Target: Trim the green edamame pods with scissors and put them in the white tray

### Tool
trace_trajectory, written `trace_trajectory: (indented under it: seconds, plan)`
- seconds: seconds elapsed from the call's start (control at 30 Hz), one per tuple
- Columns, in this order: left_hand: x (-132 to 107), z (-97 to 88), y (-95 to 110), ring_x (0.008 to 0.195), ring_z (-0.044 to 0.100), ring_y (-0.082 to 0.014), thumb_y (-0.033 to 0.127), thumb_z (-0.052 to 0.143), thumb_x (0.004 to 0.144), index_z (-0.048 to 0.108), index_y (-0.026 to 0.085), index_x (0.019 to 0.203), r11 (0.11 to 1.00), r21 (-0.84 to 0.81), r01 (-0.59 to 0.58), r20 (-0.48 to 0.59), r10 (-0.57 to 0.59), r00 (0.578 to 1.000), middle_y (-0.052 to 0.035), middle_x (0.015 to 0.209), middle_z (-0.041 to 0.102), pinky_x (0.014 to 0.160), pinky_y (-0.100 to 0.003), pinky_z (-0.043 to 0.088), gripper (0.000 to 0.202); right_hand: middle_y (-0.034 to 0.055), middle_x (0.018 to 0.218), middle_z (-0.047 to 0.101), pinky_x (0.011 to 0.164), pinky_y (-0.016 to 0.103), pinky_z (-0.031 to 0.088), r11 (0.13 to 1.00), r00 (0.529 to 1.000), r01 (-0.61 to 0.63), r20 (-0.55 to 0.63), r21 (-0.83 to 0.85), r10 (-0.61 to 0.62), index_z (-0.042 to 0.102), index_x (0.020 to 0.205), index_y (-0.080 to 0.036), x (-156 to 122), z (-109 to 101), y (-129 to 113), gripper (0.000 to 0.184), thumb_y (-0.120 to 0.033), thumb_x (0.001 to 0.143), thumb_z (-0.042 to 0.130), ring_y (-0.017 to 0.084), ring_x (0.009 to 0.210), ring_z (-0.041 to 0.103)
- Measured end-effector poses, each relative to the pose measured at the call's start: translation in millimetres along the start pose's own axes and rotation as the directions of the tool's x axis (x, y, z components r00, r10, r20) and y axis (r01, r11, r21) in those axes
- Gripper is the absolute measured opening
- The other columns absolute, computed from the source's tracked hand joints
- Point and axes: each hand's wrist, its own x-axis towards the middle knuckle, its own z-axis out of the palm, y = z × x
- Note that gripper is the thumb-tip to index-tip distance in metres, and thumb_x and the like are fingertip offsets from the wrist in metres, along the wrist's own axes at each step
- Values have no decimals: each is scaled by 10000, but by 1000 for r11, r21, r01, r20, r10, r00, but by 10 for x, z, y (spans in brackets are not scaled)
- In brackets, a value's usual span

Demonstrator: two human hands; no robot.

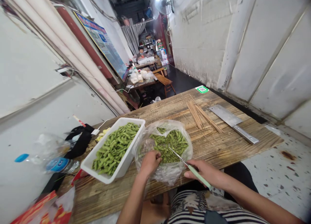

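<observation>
My left hand (151, 161) is closed in a pinch over the near left part of a clear plastic bag (167, 176); what its fingertips hold is hidden. My right hand (205, 172) grips what look like slim scissors (198, 176) with a pale green handle, their metal tip pointing into the bag. Inside the spread bag lie green soybean pods (181, 141), with small cut bits (167, 157) nearest my hands. Left of it, a white plastic tub (113, 178) is heaped with more green pods (116, 147).
Thin wooden skewers (198, 117) and a cleaver (225, 115) lie right on the wooden table (209, 149). A plastic bottle (60, 164) is at the left edge. Beyond stand a stool (165, 80) and a cluttered table, with a person (141, 53) behind.
</observation>
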Motion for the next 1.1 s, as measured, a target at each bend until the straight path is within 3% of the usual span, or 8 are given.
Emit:
trace_trajectory:
  seconds: [0.07,0.27,0.5,0.77,0.83,0.9,1.03,1.1]
  plan:
    - [1,16,16,552,517,-141,189,623,612,621,179,604,996,-91,2,-25,-5,1000,3,570,597,559,-236,324,12,-3,646,551,515,205,339,1000,1000,7,15,16,-7,622,867,-143,-11,-15,-36,347,-474,805,540,127,569,469]
    - [-16,41,189,538,532,-146,338,704,565,655,149,759,892,-448,61,-4,-71,997,-4,579,616,544,-239,373,275,19,741,607,564,208,382,999,999,14,52,29,-16,628,885,-139,-1,-3,-33,413,-532,794,538,142,641,512]
    - [-115,75,390,579,546,-169,366,693,590,711,156,643,911,-408,52,2,-56,998,-31,605,659,569,-255,375,218,12,730,591,568,202,373,999,999,9,45,45,-11,626,865,-128,45,33,31,402,-516,784,557,138,645,494]
    - [-146,57,347,556,530,-138,368,703,599,688,142,654,896,-440,57,-2,-65,998,-15,595,633,546,-238,369,233,-7,653,549,547,200,343,1000,1000,-18,6,11,18,627,752,-133,88,42,18,379,-507,770,572,131,618,474]
    - [-144,53,328,505,503,-109,364,726,586,659,137,655,843,-529,94,48,-81,996,7,554,598,502,-217,355,246,-13,625,527,533,196,337,1000,1000,-15,-21,27,16,607,697,-134,102,59,30,361,-490,757,593,124,605,471]
    - [-143,49,326,447,473,-82,360,749,573,619,137,662,734,-658,168,124,-114,986,34,504,557,453,-195,344,273,-30,575,485,492,187,331,995,999,-27,-24,92,29,581,678,-139,107,77,39,358,-490,745,605,104,547,454]
    - [-134,52,376,557,589,-90,313,809,521,589,135,719,411,-879,243,189,-169,967,15,596,616,552,-184,473,346,-87,476,405,352,168,324,917,988,-145,106,371,113,528,909,-163,80,93,42,445,-576,747,560,72,368,387]
    - [-127,58,409,604,615,-88,286,829,501,592,127,703,310,-924,225,166,-207,964,7,626,629,595,-172,503,350,-94,471,418,327,153,325,889,985,-140,152,436,81,495,971,-166,54,88,32,475,-590,762,538,67,351,393]
